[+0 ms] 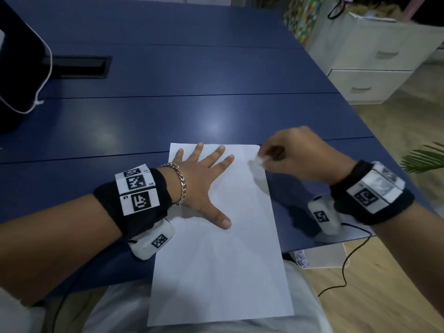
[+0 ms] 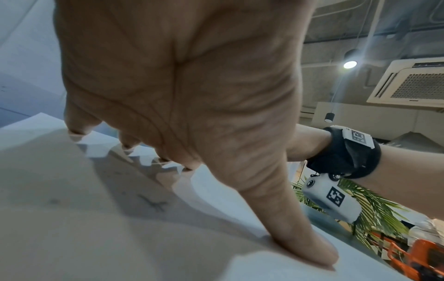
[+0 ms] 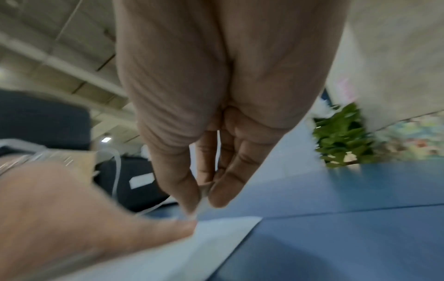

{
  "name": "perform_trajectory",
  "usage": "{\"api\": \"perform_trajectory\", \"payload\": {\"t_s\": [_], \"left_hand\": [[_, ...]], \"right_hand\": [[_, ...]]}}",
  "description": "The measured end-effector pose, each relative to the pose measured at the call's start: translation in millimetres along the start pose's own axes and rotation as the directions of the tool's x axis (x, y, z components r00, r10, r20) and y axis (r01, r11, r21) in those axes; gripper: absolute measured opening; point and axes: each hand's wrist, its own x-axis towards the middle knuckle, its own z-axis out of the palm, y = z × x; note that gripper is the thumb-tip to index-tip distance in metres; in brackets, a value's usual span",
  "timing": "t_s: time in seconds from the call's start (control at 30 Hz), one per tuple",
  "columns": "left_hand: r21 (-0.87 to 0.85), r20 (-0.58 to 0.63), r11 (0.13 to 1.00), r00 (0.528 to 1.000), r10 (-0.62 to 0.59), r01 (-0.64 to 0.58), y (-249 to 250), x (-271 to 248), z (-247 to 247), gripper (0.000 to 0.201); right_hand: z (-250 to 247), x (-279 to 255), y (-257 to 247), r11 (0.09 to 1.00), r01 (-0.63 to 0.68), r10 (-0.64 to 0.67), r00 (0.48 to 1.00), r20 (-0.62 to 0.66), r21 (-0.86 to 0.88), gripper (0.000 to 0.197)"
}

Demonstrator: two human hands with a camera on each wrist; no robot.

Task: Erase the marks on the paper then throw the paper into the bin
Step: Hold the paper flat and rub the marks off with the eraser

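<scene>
A white sheet of paper point(image 1: 228, 248) lies on the blue table point(image 1: 168, 111), its near end hanging over the table's front edge. My left hand point(image 1: 201, 186) lies flat on the sheet's upper left part with fingers spread, pressing it down. My right hand point(image 1: 283, 155) pinches a small white eraser point(image 1: 258, 161) and holds it on the paper near the top right corner. In the right wrist view the eraser point(image 3: 204, 201) shows between thumb and fingertips above the paper point(image 3: 216, 233). Faint grey marks point(image 2: 153, 203) show on the paper in the left wrist view.
A black bag point(image 1: 19, 68) with a white cord sits on the table's far left, beside a dark cable slot point(image 1: 79, 67). White drawer cabinets point(image 1: 374, 58) stand to the right, with a green plant point(image 1: 425, 159) near the floor. A black cable point(image 1: 346, 260) trails over the floor.
</scene>
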Motion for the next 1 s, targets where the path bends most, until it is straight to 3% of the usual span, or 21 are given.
{"api": "perform_trajectory", "payload": {"t_s": [0.07,0.2,0.27,0.4,0.57,0.7,0.87,1.0], "left_hand": [[-0.013,-0.016,1.000,1.000,0.009,-0.009,-1.7,-0.1,1.3,0.162],[-0.043,-0.095,0.998,0.995,0.040,-0.044,1.4,3.2,1.9,0.160],[-0.046,-0.129,0.998,0.991,0.046,-0.052,5.6,7.1,-2.5,0.159],[-0.046,-0.066,0.998,0.997,0.030,-0.033,13.2,13.1,-6.2,0.157],[-0.037,-0.048,0.999,0.999,-0.008,0.006,13.2,14.2,-2.6,0.158],[-0.029,-0.046,0.999,0.999,-0.026,0.024,14.1,15.6,-3.3,0.159],[-0.034,-0.022,0.999,0.999,-0.029,0.028,14.9,15.6,-6.4,0.160],[-0.027,-0.019,0.999,0.999,-0.031,0.030,15.3,16.9,-7.0,0.161]], "right_hand": [[-8.1,-7.9,11.5,0.993,-0.072,0.078,0.995,-0.058,0.097,0.006],[0.6,-17.3,5.8,0.991,-0.099,0.100,0.995,0.000,0.094,0.003],[7.8,-13.0,-2.2,0.996,-0.061,0.058,0.997,0.045,0.059,0.008],[21.4,7.2,-18.3,0.999,0.035,-0.036,0.992,0.122,0.008,0.013],[30.0,19.4,-25.4,0.996,0.058,-0.050,0.991,0.122,-0.060,0.008],[31.3,5.1,-32.8,0.970,0.228,-0.195,0.934,0.300,-0.079,0.010],[18.4,22.3,-12.0,0.992,0.057,-0.040,0.989,0.142,-0.116,0.012],[28.0,2.8,-31.1,0.974,0.211,-0.178,0.938,0.298,-0.083,0.006]]}}
